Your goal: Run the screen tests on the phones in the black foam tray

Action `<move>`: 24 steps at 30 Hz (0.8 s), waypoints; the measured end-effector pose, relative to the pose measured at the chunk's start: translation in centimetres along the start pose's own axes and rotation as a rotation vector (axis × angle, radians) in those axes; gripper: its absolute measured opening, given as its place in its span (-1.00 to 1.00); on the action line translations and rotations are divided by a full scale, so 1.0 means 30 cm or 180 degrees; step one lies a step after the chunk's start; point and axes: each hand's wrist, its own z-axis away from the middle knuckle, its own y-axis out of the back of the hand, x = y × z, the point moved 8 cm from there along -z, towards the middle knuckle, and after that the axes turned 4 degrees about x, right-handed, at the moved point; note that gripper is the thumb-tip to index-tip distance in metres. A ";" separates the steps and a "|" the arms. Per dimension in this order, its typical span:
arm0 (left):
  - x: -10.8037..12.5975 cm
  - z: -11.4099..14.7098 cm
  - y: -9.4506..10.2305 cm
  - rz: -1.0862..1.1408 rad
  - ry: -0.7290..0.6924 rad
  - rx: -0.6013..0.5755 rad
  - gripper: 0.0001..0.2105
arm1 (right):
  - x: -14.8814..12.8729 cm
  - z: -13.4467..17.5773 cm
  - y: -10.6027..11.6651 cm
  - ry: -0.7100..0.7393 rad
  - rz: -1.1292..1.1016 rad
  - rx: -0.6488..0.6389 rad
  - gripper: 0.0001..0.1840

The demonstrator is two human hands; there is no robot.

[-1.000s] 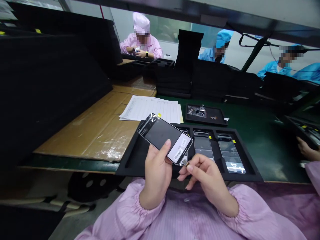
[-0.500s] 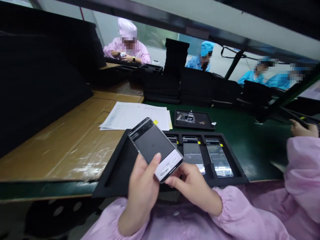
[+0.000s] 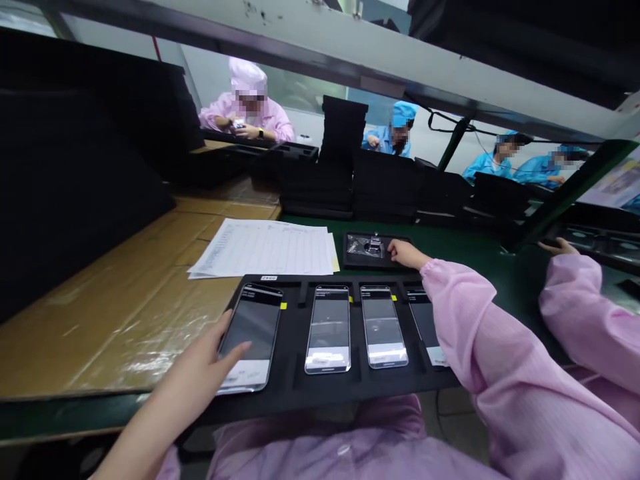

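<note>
My left hand (image 3: pixel 213 357) grips a smartphone (image 3: pixel 256 327) by its left edge, thumb over the screen, at the left end of a black foam tray (image 3: pixel 287 393). Whether that phone rests fully in its slot I cannot tell. Beside it lie a second phone (image 3: pixel 329 327), a third phone (image 3: pixel 384 327) and another phone (image 3: pixel 425 323) partly covered by my right sleeve. Yellow tabs stick out from several of them. My right hand (image 3: pixel 407 253) reaches into a small black tray (image 3: pixel 357 265), fingertips pinched together near a clear plastic bag (image 3: pixel 360 245); anything between them is too small to see.
Printed sheets (image 3: pixel 265 247) lie behind the tray on brown cardboard (image 3: pixel 135 320). Stacks of black trays (image 3: pixel 317 180) line the back, and a dark stack (image 3: pixel 75 153) rises at left. A co-worker's hand (image 3: pixel 560 247) is at right. A shelf beam (image 3: pixel 300 40) crosses overhead.
The phone, held in both hands above the tray, has come down to the tray's left end in my left hand. My right hand has let go of it and moved forward to the small tray.
</note>
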 end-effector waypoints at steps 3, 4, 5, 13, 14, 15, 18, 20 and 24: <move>0.136 0.025 -0.058 -0.0754 -0.0331 0.0009 -0.40 | -0.017 0.005 0.019 0.0011 -0.0159 0.0123 -0.82; 0.206 0.044 -0.091 -0.0887 -0.0570 -0.0016 -0.42 | -0.035 0.022 0.039 0.0054 -0.0257 0.0197 -0.87; 0.268 0.066 -0.127 -0.0966 -0.0700 -0.0071 -0.45 | -0.060 0.049 0.064 0.0117 -0.0377 0.0278 -0.93; 0.373 0.139 -0.312 0.0987 0.0209 -0.0853 -0.28 | -0.285 0.576 0.087 0.0634 -0.2763 -0.0179 -0.79; 0.348 0.125 -0.311 0.1451 0.0552 -0.0796 -0.24 | -0.298 0.640 0.043 0.0534 -0.3261 -0.0414 -0.76; 0.325 0.113 -0.316 0.1910 0.0902 -0.0785 -0.22 | -0.309 0.695 -0.012 0.0371 -0.3652 -0.0679 -0.73; 0.324 0.089 -0.346 0.3011 0.1504 -0.1170 -0.33 | -0.339 0.810 -0.170 -0.0055 -0.4375 -0.1258 -0.63; 0.356 0.082 -0.341 0.3344 0.1533 -0.1411 -0.52 | -0.361 0.847 -0.240 -0.0174 -0.4681 -0.1416 -0.60; 0.394 0.100 -0.270 0.4031 0.1762 -0.0979 -0.68 | -0.393 0.873 -0.288 -0.0219 -0.5018 -0.1296 -0.56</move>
